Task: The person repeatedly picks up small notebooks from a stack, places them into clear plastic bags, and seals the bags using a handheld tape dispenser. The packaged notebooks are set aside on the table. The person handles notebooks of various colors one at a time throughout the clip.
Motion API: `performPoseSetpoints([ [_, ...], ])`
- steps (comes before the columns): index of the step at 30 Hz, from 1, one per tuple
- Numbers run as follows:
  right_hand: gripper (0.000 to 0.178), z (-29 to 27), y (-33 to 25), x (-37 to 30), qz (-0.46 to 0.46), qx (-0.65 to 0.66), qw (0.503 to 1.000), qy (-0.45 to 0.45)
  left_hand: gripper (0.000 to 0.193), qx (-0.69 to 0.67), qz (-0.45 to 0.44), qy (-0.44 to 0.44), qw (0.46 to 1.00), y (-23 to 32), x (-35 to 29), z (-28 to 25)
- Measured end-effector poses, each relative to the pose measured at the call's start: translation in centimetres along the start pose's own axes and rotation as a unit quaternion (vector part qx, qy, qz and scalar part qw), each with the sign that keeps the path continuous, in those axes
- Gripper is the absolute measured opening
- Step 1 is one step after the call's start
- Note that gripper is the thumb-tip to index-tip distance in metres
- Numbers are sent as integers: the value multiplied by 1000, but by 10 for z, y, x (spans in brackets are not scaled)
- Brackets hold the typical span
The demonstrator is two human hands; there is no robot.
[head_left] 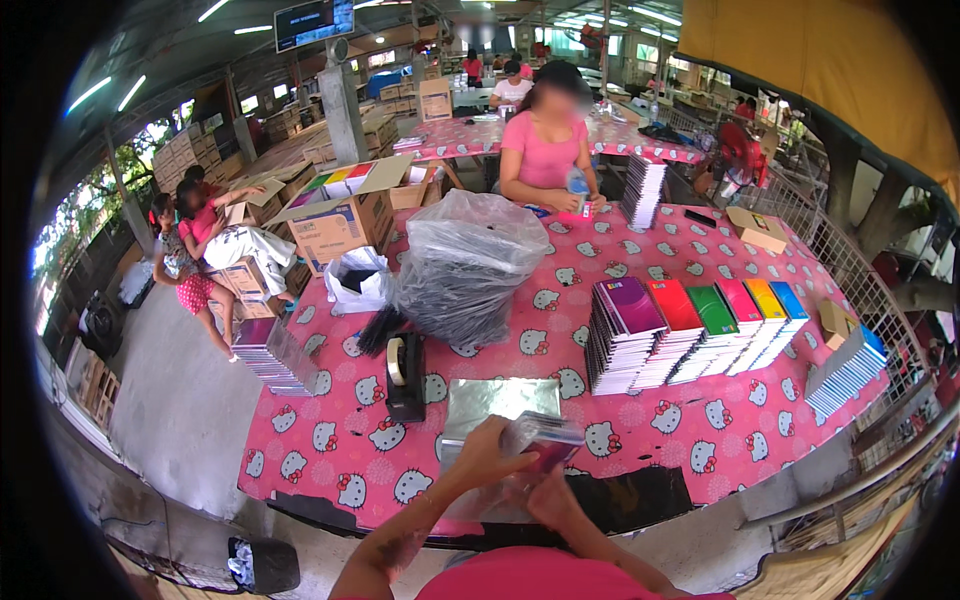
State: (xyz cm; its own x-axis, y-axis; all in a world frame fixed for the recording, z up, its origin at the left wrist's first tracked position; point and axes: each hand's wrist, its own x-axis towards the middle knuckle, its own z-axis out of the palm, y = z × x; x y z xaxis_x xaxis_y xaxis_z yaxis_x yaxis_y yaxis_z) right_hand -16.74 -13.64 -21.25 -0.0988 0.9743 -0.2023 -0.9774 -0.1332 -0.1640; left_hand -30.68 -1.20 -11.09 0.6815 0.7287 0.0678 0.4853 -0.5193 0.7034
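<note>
Near the table's front edge, my left hand (487, 455) is closed around a small stack of notebooks (553, 452) with clear plastic wrap about it. My right hand (552, 499) is closed at the lower side of the same bundle, on the loose clear plastic. Some of its fingers are hidden under the bundle. Just beyond my hands a pile of flat, shiny clear plastic bags (485, 402) lies on the table. A black tape dispenser (405, 385) with a roll of tape stands to the left of that pile.
Stacked notebooks (690, 335) in several colours stand at right, with a blue stack (845, 372) beyond. A plastic-wrapped dark bundle (470, 265) fills the middle. Another notebook stack (275, 357) stands at the left edge. Across the patterned pink table (600, 440) a co-worker (548, 150) handles something.
</note>
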Motion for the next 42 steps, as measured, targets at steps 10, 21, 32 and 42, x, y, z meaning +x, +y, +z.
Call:
performPoseSetpoints([
  [10, 73, 18, -65, 23, -142, -684, 714, -49, 73, -128, 15, 94, 987, -3, -40, 15],
  [21, 31, 139, -46, -8, -335, -859, 380, -79, 28, -36, -253, 384, 887, -194, -29, -85],
  [32, 22, 144, -16, -8, -202, -938, 281, -7, 15, -150, -222, 364, 892, -239, -45, -51],
  [42, 37, 148, -9, -15, -285, -933, 214, 48, 12, -206, 134, 23, 969, -59, -16, -59],
])
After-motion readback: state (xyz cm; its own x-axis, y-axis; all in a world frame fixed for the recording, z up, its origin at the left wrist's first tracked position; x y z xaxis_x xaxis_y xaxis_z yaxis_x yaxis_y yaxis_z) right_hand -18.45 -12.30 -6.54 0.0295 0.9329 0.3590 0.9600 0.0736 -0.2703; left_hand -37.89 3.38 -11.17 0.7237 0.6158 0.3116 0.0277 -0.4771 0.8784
